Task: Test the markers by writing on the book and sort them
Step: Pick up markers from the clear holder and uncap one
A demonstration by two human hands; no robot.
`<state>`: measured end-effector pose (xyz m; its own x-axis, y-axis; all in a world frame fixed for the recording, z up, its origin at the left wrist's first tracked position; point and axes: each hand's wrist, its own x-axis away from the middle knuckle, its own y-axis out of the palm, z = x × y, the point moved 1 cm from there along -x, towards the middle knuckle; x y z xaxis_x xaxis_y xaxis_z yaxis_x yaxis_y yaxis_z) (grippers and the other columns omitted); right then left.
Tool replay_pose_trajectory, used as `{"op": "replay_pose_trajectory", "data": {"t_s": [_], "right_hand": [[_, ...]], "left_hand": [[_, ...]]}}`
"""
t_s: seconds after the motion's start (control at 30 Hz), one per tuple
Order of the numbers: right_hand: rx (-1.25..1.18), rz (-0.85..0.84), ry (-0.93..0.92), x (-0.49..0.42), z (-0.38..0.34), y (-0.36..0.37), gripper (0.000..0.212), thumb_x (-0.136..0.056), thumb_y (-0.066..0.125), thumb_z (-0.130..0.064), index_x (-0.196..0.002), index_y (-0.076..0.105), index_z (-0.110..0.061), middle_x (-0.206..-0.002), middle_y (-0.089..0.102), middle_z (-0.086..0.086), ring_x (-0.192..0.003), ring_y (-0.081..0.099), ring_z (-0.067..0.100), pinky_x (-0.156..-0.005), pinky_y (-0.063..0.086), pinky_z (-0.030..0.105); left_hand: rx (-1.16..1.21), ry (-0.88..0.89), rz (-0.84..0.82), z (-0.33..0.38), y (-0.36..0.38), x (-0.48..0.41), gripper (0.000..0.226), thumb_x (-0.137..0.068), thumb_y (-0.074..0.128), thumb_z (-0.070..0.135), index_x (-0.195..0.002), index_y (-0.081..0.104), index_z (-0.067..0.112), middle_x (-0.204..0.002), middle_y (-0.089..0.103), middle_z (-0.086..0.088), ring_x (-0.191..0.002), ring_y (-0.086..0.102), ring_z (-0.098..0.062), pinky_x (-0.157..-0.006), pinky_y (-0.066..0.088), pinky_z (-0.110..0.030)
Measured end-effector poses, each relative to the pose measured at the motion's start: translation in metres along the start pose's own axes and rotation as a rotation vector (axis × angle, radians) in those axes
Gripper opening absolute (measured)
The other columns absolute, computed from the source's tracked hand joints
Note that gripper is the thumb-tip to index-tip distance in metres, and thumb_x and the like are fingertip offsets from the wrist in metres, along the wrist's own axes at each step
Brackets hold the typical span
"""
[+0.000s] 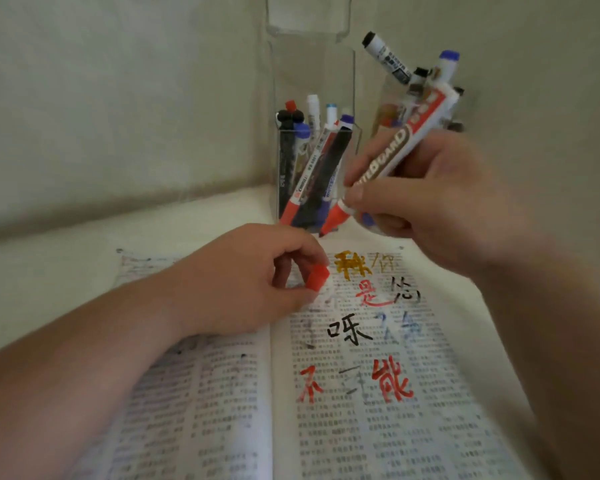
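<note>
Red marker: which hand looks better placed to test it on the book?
Right. The right hand grips the uncapped red marker, tip down near the book; the left hand only pinches the red cap.

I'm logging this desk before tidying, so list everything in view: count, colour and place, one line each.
book: one, printed pages with red, black, blue and orange handwriting, open on the table
marker: one, white with red tip, uncapped, in the right hand
cap: one, red, in the left hand, over the book
left holder: one, clear, behind the book
left holder's markers: several, red, black, blue, standing inside
right holder: one, clear, partly behind the right hand
right holder's markers: several, black and blue ends, sticking up
tall box: one, clear, behind the left holder
table: one, white, under the book
left hand: one, pinches the cap
right hand: one, grips the marker
</note>
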<state>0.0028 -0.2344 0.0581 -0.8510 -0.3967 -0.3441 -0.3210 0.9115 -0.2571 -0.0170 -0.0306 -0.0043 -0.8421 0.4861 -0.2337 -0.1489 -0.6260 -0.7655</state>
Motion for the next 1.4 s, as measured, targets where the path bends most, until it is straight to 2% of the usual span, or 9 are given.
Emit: {"op": "replay_pose_trajectory", "data": {"t_s": [0.1, 0.4, 0.47, 0.63, 0.83, 0.97, 1.13, 1.27, 1.4], "right_hand": [[-0.051, -0.004, 0.039, 0.008, 0.021, -0.002, 0.007, -0.072, 0.075, -0.023, -0.072, 0.072, -0.017, -0.051, 0.048, 0.006, -0.044, 0.036, 0.017, -0.045, 0.03, 0.023], [0.098, -0.024, 0.015, 0.011, 0.025, 0.002, 0.004, -0.08, 0.066, -0.012, -0.077, 0.067, -0.011, -0.052, 0.053, -0.011, -0.046, 0.047, 0.002, -0.048, 0.038, 0.013], [0.164, -0.051, 0.03, 0.012, 0.027, 0.004, 0.007, -0.08, 0.069, -0.016, -0.078, 0.067, -0.01, -0.055, 0.054, -0.005, -0.048, 0.049, 0.005, -0.049, 0.04, 0.017], [0.286, -0.11, 0.013, 0.013, 0.028, 0.008, 0.004, -0.084, 0.075, -0.019, -0.084, 0.071, -0.017, -0.079, 0.067, 0.016, -0.076, 0.065, 0.037, -0.07, 0.056, 0.054], [0.243, -0.16, 0.044, 0.014, 0.031, 0.013, 0.008, -0.088, 0.075, -0.024, -0.095, 0.076, -0.027, -0.093, 0.078, 0.006, -0.089, 0.075, 0.026, -0.085, 0.06, 0.052], [0.286, -0.137, 0.046, 0.013, 0.035, 0.018, 0.022, -0.081, 0.074, -0.039, -0.095, 0.075, -0.023, -0.092, 0.076, 0.012, -0.087, 0.073, 0.035, -0.081, 0.059, 0.056], [0.313, -0.148, 0.074, 0.013, 0.036, 0.015, 0.014, -0.088, 0.077, -0.029, -0.097, 0.075, -0.019, -0.091, 0.075, 0.015, -0.086, 0.073, 0.036, -0.079, 0.059, 0.056], [0.291, -0.166, 0.143, 0.011, 0.037, 0.018, 0.027, -0.084, 0.076, -0.034, -0.108, 0.074, -0.022, -0.098, 0.077, 0.012, -0.093, 0.074, 0.033, -0.085, 0.06, 0.055], [0.356, -0.188, 0.183, 0.012, 0.034, 0.02, 0.019, -0.089, 0.076, -0.032, -0.104, 0.074, -0.022, -0.093, 0.076, 0.01, -0.088, 0.073, 0.032, -0.081, 0.06, 0.054]], "left_hand": [[0.02, -0.03, 0.015, 0.0, 0.001, -0.002, 0.026, -0.079, 0.081, 0.024, -0.093, 0.067, 0.039, -0.083, 0.065, 0.028, -0.066, 0.058, -0.011, -0.058, 0.043, -0.013], [0.073, -0.1, -0.004, 0.006, -0.001, -0.001, 0.025, -0.079, 0.083, 0.023, -0.093, 0.07, 0.04, -0.076, 0.062, 0.034, -0.061, 0.054, 0.0, -0.058, 0.041, -0.009], [0.068, -0.1, -0.007, 0.007, -0.001, -0.001, 0.024, -0.078, 0.083, 0.023, -0.09, 0.07, 0.04, -0.076, 0.063, 0.034, -0.061, 0.053, 0.001, -0.057, 0.041, -0.008], [0.011, -0.083, -0.005, 0.005, -0.001, -0.002, 0.019, -0.076, 0.084, 0.026, -0.084, 0.07, 0.036, -0.067, 0.059, 0.031, -0.056, 0.051, -0.001, -0.055, 0.039, -0.009], [0.074, -0.089, 0.013, 0.002, -0.001, -0.003, 0.019, -0.075, 0.083, 0.043, -0.09, 0.074, 0.034, -0.065, 0.059, 0.017, -0.054, 0.05, -0.001, -0.055, 0.039, -0.014], [0.059, -0.1, 0.009, 0.002, -0.002, -0.002, 0.02, -0.075, 0.08, 0.048, -0.087, 0.074, 0.034, -0.062, 0.058, 0.018, -0.053, 0.05, -0.002, -0.053, 0.04, -0.016], [0.022, -0.087, 0.001, -0.002, -0.001, -0.004, 0.026, -0.073, 0.073, 0.059, -0.079, 0.071, 0.034, -0.068, 0.059, 0.012, -0.057, 0.052, -0.006, -0.054, 0.041, -0.021], [0.03, -0.056, 0.017, -0.003, -0.001, -0.004, 0.035, -0.067, 0.064, 0.07, -0.077, 0.071, 0.037, -0.072, 0.06, 0.013, -0.062, 0.055, -0.007, -0.055, 0.038, -0.017], [0.06, -0.061, 0.031, -0.003, -0.001, -0.004, 0.025, -0.072, 0.074, 0.069, -0.069, 0.067, 0.044, -0.071, 0.062, 0.014, -0.062, 0.057, -0.007, -0.056, 0.038, -0.016]]}}
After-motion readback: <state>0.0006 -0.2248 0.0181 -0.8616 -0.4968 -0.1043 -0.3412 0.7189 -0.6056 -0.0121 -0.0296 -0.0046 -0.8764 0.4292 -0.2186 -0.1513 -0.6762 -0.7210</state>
